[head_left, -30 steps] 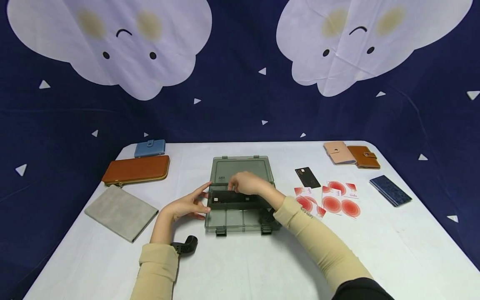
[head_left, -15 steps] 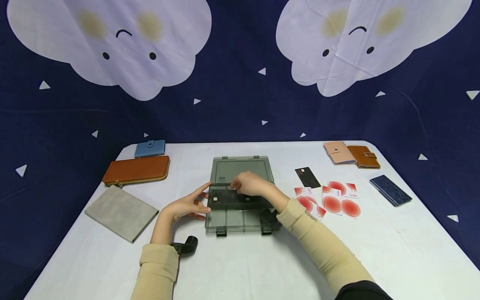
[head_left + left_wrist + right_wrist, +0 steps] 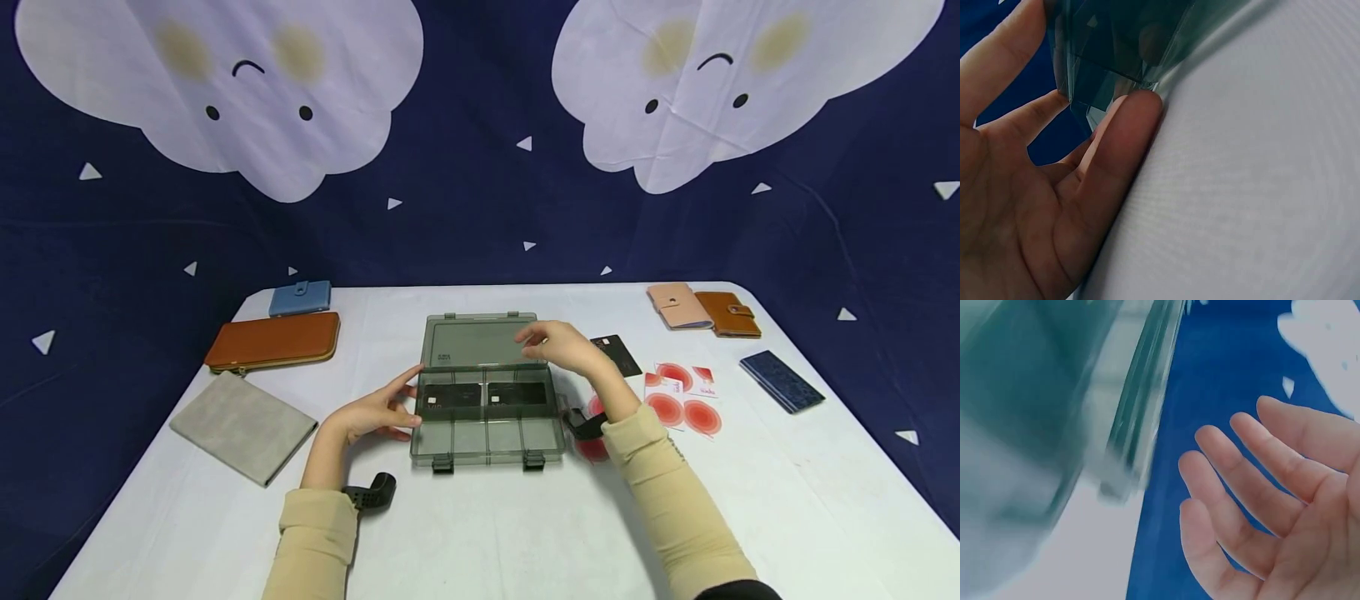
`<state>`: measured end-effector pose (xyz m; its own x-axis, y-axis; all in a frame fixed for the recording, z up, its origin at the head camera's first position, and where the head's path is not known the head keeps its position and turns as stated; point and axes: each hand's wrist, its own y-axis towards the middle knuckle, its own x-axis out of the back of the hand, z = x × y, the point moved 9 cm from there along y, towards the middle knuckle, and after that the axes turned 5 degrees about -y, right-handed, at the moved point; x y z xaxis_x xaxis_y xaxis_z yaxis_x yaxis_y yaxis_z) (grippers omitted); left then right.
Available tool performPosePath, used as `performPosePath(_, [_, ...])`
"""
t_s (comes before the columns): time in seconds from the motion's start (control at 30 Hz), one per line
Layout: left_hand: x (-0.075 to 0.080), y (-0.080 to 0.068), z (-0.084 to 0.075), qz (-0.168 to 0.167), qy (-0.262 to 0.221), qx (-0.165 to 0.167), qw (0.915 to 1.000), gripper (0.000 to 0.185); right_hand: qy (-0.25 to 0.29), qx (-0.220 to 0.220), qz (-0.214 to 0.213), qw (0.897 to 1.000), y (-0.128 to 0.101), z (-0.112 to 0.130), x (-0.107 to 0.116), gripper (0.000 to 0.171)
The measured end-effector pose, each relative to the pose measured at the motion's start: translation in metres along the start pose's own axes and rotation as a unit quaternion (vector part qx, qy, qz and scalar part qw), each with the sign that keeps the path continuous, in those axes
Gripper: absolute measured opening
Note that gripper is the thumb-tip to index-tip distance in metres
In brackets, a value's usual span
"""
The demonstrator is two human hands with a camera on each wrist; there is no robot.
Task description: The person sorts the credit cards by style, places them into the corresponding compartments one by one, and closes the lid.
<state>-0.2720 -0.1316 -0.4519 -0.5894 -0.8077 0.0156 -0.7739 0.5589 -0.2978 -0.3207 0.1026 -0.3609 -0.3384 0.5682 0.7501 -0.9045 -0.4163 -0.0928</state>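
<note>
Head view: I see the smoky plastic box (image 3: 486,400) lying open mid-table, two black cards (image 3: 483,393) in its rear compartments. My left hand (image 3: 378,410) rests relaxed, fingers straight against the box's left wall. My right hand (image 3: 558,346) hovers loose, holding nothing, above the box's right rear corner.

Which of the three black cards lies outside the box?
The black card on the table just right of the right hand; the other two sit inside the box.

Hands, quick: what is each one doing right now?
Left hand: open, fingers touching the grey box at its left side.
Right hand: open, holding nothing, above the box's lid.
</note>
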Motion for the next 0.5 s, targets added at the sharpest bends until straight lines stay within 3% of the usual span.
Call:
performPosePath(0.3, [0.001, 0.000, 0.001, 0.003, 0.003, -0.003, 1.0000, 0.094, 0.013, -0.070, -0.082, 0.994, -0.018, -0.069, 0.029, 0.031])
performPosePath(0.5, [0.000, 0.001, -0.001, 0.004, -0.002, -0.002, 1.0000, 0.093, -0.029, -0.113, -0.125, 0.985, -0.033, -0.096, 0.042, 0.037])
